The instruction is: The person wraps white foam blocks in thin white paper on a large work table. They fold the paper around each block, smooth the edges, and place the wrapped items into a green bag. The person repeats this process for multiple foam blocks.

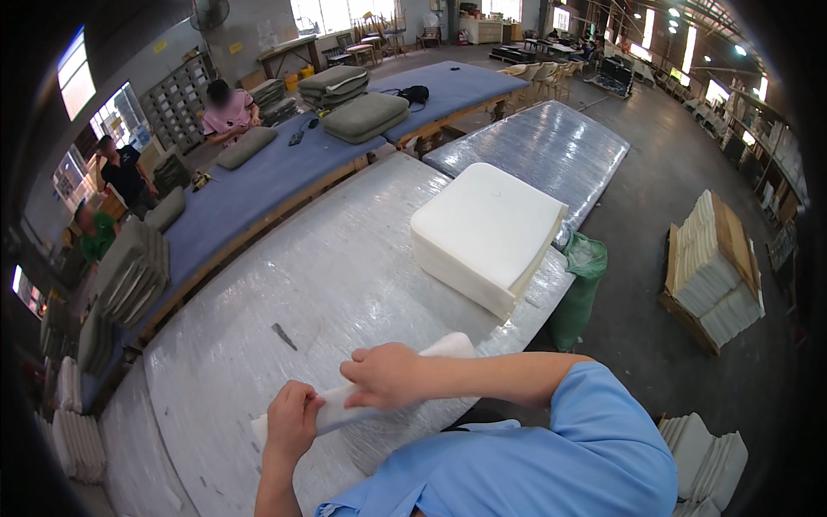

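A white padded piece, seemingly a foam cushion seen nearly edge-on, lies at the near side of the plastic-covered table, close to my body. My left hand is closed at its left end, with thumb and fingers pinched on the edge. Over its middle reaches my right hand, fingers curled and thumb against the pad. What lies under the right palm is hidden. Beyond my right forearm stands a stack of white foam cushions with rounded corners. A small dark strip lies on the table left of my hands.
A long blue-topped table beyond holds grey-green cushions and tools; several people stand behind it. A plastic-wrapped slab adjoins my table. At its right edge hangs a green sack. A pallet of stacked foam stands on the floor.
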Motion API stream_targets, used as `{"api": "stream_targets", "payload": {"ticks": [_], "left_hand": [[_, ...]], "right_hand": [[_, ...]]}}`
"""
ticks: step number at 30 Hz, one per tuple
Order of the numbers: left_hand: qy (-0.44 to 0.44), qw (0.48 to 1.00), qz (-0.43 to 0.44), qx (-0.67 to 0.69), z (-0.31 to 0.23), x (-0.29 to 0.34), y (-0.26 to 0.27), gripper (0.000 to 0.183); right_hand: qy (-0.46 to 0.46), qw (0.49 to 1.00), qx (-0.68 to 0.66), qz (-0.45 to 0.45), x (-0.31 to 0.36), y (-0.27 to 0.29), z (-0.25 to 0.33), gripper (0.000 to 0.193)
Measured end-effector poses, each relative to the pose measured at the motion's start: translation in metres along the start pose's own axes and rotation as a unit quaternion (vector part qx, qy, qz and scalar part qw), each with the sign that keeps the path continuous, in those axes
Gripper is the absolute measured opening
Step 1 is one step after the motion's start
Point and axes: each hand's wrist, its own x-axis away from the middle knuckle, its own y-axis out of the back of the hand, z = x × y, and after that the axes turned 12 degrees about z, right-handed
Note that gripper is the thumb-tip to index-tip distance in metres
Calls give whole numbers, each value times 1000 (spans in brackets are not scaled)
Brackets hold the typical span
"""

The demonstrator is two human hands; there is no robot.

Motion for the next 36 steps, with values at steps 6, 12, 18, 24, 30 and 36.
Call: {"api": "stream_targets", "payload": {"ticks": [6,12,18,24,30,36], "left_hand": [[21,998,52,-25,-9,12,24,19],[37,997,36,-51,9,31,35,23],[62,998,15,-7,21,26,26,15],[92,993,7,69,31,23,23,16],[-13,999,30,-29,24,19,35,24],[86,988,97,78,22,22,28,21]], "right_hand": [[0,1000,24,2,-2,-6,1,30],[-9,1000,6,-11,-6,-5,-6,30],[14,995,96,-6,-16,3,11,38],[3,999,46,24,-35,-8,10,44],[-34,998,18,59,-37,-3,7,44],[-10,997,21,77,-44,-8,3,48]]}}
